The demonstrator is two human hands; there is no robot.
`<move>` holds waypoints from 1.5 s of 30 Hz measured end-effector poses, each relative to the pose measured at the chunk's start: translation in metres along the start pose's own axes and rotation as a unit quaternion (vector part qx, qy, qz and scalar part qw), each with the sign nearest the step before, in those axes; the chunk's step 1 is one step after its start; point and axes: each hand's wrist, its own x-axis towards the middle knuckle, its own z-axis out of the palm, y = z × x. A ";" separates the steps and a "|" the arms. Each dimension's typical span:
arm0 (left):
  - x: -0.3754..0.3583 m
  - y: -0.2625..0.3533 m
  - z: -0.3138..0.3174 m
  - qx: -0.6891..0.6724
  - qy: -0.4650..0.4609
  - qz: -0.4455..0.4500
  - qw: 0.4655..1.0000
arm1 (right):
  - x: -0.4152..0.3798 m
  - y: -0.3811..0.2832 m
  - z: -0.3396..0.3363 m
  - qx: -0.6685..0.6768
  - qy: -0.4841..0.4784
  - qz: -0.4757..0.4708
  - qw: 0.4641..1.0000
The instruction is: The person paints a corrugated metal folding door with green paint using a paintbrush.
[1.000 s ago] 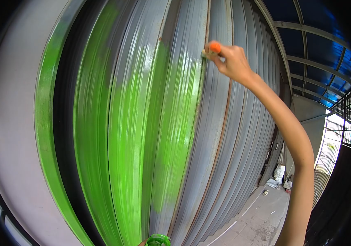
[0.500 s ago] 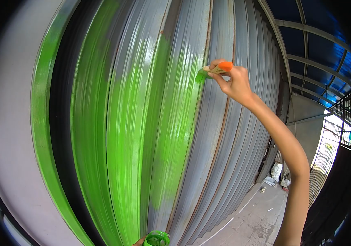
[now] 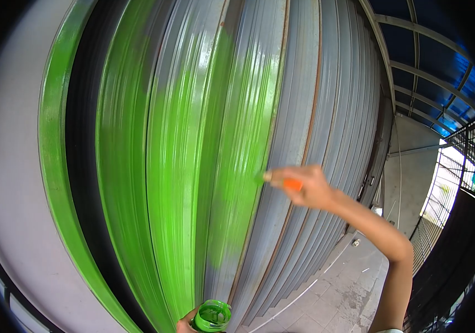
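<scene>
My right hand (image 3: 305, 187) is closed on a paintbrush (image 3: 291, 184) with an orange handle end. Its green-coated bristles meet the folding metal shutter (image 3: 298, 111) along the edge of a slat, a little blurred by motion. Bright green paint covers the slats to the left of the brush, while those to the right are bare grey with rusty edges. At the bottom of the view, my left hand (image 3: 185, 323) grips an open jar of green paint (image 3: 213, 315) from its left side. Most of that hand lies outside the frame.
A pale wall (image 3: 10, 139) stands at the left, beside a green-painted frame strip (image 3: 54, 139). Grey paving (image 3: 326, 299) with a small item (image 3: 356, 242) on it runs below right. Blue roofing (image 3: 431, 72) and a barred gate (image 3: 437, 205) are on the right.
My right hand has moved down along the slat edge with the paintbrush. The jar and my left hand appear slightly higher and show more.
</scene>
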 end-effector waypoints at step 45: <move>0.005 0.018 0.026 -0.018 0.011 -0.018 1.000 | -0.005 -0.002 -0.010 -0.019 -0.073 -0.140 0.987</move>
